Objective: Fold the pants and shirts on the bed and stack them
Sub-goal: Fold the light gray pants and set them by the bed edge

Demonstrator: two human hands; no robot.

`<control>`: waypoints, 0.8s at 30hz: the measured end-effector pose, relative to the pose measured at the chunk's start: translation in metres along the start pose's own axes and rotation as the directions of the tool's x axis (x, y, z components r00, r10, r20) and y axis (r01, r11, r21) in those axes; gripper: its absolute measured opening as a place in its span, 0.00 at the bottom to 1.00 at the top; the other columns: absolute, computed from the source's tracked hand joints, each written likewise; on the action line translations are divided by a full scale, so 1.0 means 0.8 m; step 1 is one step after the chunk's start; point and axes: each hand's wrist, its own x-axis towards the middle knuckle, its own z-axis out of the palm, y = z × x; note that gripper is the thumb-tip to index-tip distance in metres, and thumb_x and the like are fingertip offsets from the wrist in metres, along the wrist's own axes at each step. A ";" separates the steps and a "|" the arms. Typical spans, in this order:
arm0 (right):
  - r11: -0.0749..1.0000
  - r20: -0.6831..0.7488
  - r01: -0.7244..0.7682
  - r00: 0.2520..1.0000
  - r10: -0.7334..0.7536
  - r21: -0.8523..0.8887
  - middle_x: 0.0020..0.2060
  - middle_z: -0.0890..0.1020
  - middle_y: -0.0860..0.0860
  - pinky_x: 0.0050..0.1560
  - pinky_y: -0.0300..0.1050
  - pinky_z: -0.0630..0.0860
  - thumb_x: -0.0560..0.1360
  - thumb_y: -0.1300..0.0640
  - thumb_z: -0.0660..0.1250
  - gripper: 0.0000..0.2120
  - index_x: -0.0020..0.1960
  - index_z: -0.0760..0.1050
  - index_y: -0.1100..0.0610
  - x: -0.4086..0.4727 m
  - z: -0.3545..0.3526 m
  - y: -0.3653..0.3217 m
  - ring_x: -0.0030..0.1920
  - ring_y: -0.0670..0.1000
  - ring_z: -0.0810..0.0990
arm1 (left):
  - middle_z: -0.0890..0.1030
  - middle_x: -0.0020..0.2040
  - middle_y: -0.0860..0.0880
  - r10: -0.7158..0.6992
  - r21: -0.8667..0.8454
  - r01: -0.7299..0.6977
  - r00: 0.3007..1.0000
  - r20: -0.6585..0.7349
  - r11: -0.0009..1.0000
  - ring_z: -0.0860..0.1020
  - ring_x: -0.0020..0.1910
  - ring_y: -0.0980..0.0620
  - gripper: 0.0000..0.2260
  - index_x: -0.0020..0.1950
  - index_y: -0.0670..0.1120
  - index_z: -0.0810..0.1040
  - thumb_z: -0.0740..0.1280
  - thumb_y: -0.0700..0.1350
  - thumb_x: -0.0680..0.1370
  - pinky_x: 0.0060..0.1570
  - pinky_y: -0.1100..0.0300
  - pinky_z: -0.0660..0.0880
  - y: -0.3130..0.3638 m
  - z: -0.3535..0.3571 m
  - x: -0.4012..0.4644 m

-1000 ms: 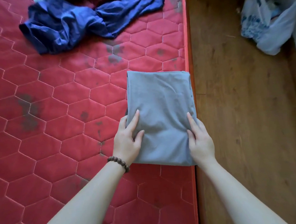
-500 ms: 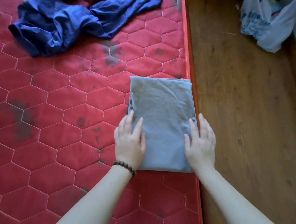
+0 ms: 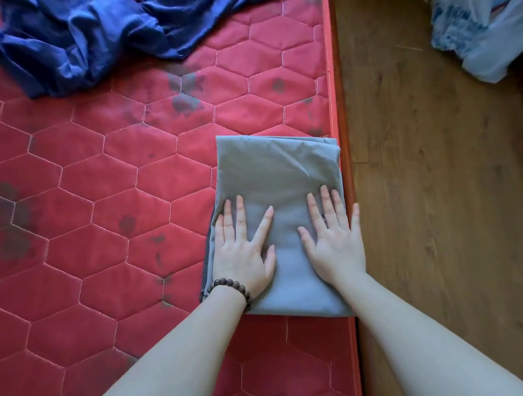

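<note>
Hands, left (image 3: 242, 254) and right (image 3: 333, 239), press flat-fingered on the folded grey cloth (image 3: 278, 172); blue heap (image 3: 91, 33) at eleven o'clock.

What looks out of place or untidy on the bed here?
The blue garment lies crumpled and unfolded at the far end of the red mattress, which carries dark stains. The folded grey garment sits right at the mattress edge beside the floor, both hands pressing flat on it: left hand, right hand.

Both hands, left hand (image 3: 242, 254) and right hand (image 3: 336, 242), press flat on the folded grey garment (image 3: 278, 166) at the red mattress (image 3: 101, 207) edge.
</note>
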 end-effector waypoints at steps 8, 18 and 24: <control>0.997 -0.405 0.046 0.914 -0.014 0.068 0.62 0.76 0.57 0.73 0.63 0.57 0.75 0.55 0.60 0.17 0.61 0.76 0.58 0.059 -0.042 -0.021 0.64 0.58 0.73 | 0.74 0.64 0.41 -0.091 -0.016 0.090 0.949 -0.301 0.996 0.72 0.64 0.39 0.20 0.62 0.49 0.78 0.59 0.53 0.74 0.63 0.44 0.65 0.008 -0.055 0.074; 0.994 -0.128 -0.038 0.990 0.051 0.101 0.79 0.47 0.54 0.75 0.55 0.36 0.79 0.40 0.49 0.27 0.77 0.50 0.40 0.113 -0.004 -0.012 0.78 0.53 0.43 | 0.36 0.79 0.47 -0.011 -0.246 0.005 1.000 -0.024 0.969 0.36 0.77 0.43 0.29 0.77 0.63 0.49 0.56 0.62 0.78 0.76 0.46 0.46 -0.040 -0.019 0.145; 0.864 0.058 -0.030 0.998 0.001 0.503 0.79 0.46 0.50 0.74 0.56 0.38 0.82 0.50 0.55 0.22 0.76 0.61 0.47 0.117 -0.059 0.011 0.78 0.49 0.46 | 0.40 0.79 0.46 -0.088 -0.504 0.126 0.991 0.098 0.854 0.38 0.78 0.46 0.26 0.78 0.54 0.55 0.58 0.51 0.82 0.74 0.40 0.40 -0.033 -0.081 0.143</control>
